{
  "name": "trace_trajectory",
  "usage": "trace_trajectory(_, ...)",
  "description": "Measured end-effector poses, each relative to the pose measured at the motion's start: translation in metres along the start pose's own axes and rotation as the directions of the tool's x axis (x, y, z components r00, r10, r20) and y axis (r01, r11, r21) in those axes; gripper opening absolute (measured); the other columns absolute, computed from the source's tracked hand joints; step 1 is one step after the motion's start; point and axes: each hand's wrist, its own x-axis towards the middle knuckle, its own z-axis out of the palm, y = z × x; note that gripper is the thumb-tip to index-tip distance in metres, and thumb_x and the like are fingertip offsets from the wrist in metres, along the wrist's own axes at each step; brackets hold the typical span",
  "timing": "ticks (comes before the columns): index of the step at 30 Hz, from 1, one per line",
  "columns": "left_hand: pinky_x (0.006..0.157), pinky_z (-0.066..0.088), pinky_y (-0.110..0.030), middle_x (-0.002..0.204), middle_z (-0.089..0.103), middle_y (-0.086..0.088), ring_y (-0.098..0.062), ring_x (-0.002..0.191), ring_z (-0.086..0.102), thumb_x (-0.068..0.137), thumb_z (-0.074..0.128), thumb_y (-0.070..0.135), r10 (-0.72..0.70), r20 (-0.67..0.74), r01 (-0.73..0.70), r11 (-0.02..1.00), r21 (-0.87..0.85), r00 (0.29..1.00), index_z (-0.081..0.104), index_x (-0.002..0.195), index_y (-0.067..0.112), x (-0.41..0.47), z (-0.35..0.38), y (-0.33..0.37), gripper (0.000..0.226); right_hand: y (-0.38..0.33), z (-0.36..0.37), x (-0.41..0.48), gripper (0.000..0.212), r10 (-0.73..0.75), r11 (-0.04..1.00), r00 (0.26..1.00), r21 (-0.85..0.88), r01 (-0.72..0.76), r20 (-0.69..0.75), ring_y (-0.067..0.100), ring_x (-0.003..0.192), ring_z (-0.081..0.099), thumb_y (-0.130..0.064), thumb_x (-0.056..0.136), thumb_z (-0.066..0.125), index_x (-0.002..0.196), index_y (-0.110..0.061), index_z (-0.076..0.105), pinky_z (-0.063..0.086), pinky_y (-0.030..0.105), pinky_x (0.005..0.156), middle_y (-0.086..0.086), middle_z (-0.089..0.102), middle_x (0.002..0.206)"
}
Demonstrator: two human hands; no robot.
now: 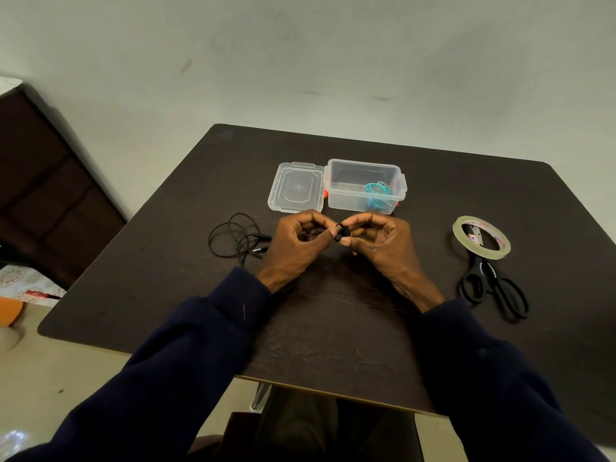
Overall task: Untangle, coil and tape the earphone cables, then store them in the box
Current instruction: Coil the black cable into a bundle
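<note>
Black earphone cable (341,232) is pinched by the left hand (296,243) and right hand (383,245) over the middle of the table (333,328), loose loops lying toward the left edge. Coiling is judged to be in hand; tape (493,254) near the right edge will be needed next.

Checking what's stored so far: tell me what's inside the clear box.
A teal earphone cable lies bunched at the right end of the box. Whether anything sits beneath the bundle cannot be seen; it covers that spot.

Dark table (333,328): box (350,202), lid (296,188), black cable (233,236), tape roll (493,254), scissors (490,281).
</note>
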Motion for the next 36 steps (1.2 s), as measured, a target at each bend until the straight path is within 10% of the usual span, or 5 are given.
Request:
trace_trajectory(6,0.062,0.05,-0.055,0.096,0.078,0.001,-0.048,0.074,0.06,0.088,0.074,0.006,0.003,-0.051,-0.002,1.0,0.014,0.999,0.076,0.093,0.006,-0.0009,-0.0003,-0.0019,0.005,-0.0013,0.0005,-0.0009,0.023,0.019,1.0,0.999,0.006,-0.019,-0.029,0.022,0.084,0.074,0.0,0.076,0.083,0.096,-0.008,0.073,0.058,0.025,0.065,0.007,0.077,0.096)
trace_trajectory(12,0.064,0.046,-0.045,0.098,0.077,-0.001,-0.022,0.07,0.061,0.085,0.077,0.007,-0.022,-0.017,0.022,0.999,0.029,1.0,0.076,0.089,0.005,-0.0021,0.0004,0.0,0.004,-0.0003,0.0,-0.0016,0.021,-0.021,0.999,0.997,-0.049,0.017,-0.068,0.011,0.073,0.07,-0.002,0.076,0.084,0.091,-0.011,0.073,0.056,0.022,0.063,-0.001,0.075,0.085)
trace_trajectory(20,0.083,0.052,-0.066,0.092,0.076,-0.009,-0.047,0.088,0.065,0.088,0.075,0.01,-0.059,-0.031,0.059,0.998,-0.014,0.998,0.077,0.091,0.007,-0.0015,-0.0016,0.001,0.004,0.0005,0.0,-0.003,0.023,-0.077,0.992,0.997,-0.103,0.075,-0.018,0.018,0.082,0.07,-0.004,0.075,0.086,0.091,-0.009,0.071,0.057,0.026,0.068,0.004,0.073,0.095)
trace_trajectory(30,0.063,0.051,-0.021,0.081,0.076,-0.009,-0.012,0.069,0.07,0.093,0.066,0.002,-0.191,-0.089,0.18,0.977,-0.118,0.978,0.071,0.095,-0.004,0.0007,-0.0026,0.0047,0.008,0.0004,-0.0001,-0.0032,0.016,-0.095,0.985,0.994,-0.148,0.088,-0.046,0.016,0.078,0.068,-0.005,0.079,0.084,0.09,-0.009,0.074,0.058,0.029,0.074,0.002,0.075,0.088)
trace_trajectory(36,0.053,0.046,-0.02,0.085,0.074,-0.023,-0.01,0.054,0.061,0.102,0.055,0.01,-0.25,-0.076,0.23,0.95,-0.212,0.965,0.061,0.104,-0.001,0.0023,-0.0054,0.0081,0.013,0.0007,-0.0006,-0.0023,0.009,0.018,0.997,0.996,-0.071,-0.024,-0.084,0.017,0.066,0.068,-0.008,0.088,0.075,0.095,-0.008,0.069,0.052,0.022,0.054,0.004,0.075,0.084)
